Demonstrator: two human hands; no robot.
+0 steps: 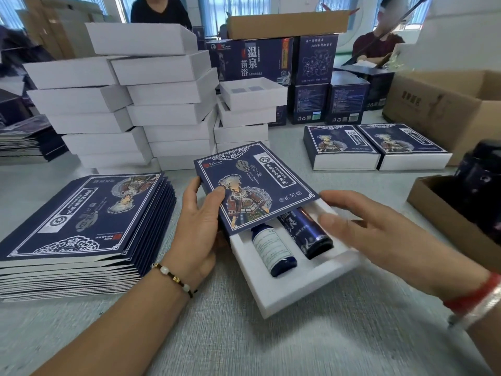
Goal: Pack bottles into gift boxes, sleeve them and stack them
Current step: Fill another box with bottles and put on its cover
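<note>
A white gift box [295, 291] lies on the table before me with two dark blue bottles [273, 251] side by side in its foam insert. A blue printed sleeve [254, 185] covers the box's far half. My left hand [200, 226] grips the sleeve's left edge, thumb on top. My right hand [379, 234] hovers over the box's right side with fingers straight, and it looks blurred. Two sleeved boxes [374, 150] lie side by side at the right rear.
A stack of flat blue sleeves [81, 226] sits at my left. Several white empty boxes [135, 104] are piled behind it. Brown cartons with dark bottles [461, 213] stand at the right. Blue printed cases [271, 63] and two seated people are at the back.
</note>
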